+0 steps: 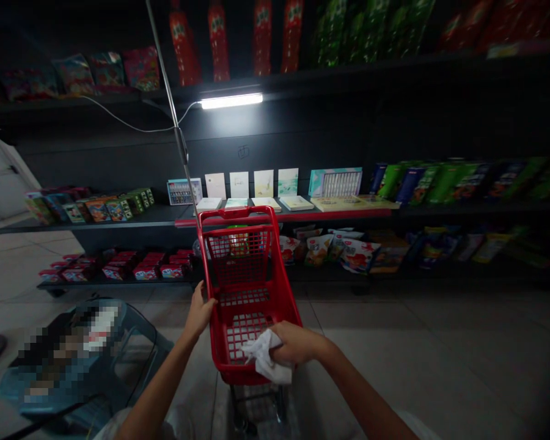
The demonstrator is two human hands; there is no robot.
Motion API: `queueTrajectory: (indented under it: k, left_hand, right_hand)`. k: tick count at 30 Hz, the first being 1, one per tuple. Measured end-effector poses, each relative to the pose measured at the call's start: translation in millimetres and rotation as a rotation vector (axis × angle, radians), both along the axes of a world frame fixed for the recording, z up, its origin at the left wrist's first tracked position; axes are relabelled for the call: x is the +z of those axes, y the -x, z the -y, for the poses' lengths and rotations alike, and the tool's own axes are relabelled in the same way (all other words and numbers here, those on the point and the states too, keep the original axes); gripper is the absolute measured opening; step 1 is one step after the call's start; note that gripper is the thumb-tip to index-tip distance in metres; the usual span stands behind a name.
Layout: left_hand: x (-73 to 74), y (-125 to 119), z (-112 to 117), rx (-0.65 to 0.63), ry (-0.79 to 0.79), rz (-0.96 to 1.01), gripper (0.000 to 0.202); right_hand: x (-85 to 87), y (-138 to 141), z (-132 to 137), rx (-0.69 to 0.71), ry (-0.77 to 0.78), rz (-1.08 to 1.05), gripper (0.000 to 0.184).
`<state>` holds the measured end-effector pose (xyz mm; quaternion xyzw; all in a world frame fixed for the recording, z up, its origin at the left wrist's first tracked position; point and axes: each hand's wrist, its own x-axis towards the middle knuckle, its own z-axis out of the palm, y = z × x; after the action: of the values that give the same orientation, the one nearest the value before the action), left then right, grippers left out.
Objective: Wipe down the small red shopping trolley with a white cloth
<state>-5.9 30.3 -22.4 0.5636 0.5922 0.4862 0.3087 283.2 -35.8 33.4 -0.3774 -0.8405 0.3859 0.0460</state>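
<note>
A red plastic shopping cart (284, 287) with grid walls and wheels stands upright in front of me, its handle (238, 212) at the far end toward the shelves. My left hand (200, 313) is closed on the cart's left rim, thumb over the edge; some of its fingers are hidden behind the wall. In my right hand (297, 342) is a crumpled white cloth (268, 354), bunched in the fingers and hanging over the near right corner of the basket. Through the basket's grid floor the ground shows.
Dark shelves ahead hold red bottles (217, 40), notebooks (263, 183), green and blue packs (433, 182) and snack bags (357, 252). A blue-grey stool (137, 324) with blurred-out items stands at left. A metal pole (167, 85) rises beside the cart's handle, near a lit tube lamp (231, 101).
</note>
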Motion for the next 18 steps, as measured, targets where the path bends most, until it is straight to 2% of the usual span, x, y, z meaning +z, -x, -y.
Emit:
queueTrajectory:
  k: [4,7,12,15,18]
  left_hand:
    - [8.1,-5.2,-6.2,-0.098,-0.006,0.109,0.088]
    - [11.2,-8.0,0.2,-0.105,-0.026,0.085,0.095]
    - [14.7,-9.5,14.3,-0.114,0.009,0.117,0.093]
    - [17.7,-10.5,19.6,-0.132,-0.002,0.1,0.09]
    - [20.9,-11.4,24.6,-0.145,-0.037,0.061,0.084]
  right_hand:
    - [-1.6,4.7,-3.3,0.088,0.063,0.083,0.015]
    - [-4.0,11.7,-12.5,0.034,0.044,-0.046,0.02]
    - [-6.5,37.0,-57.9,-0.249,-0.36,-0.341,0.02]
    - [-3.1,58.1,-96.5,-0.402,-0.559,-0.404,0.03]
    - [3.3,79.7,-129.5,-0.48,-0.661,-0.384,0.044]
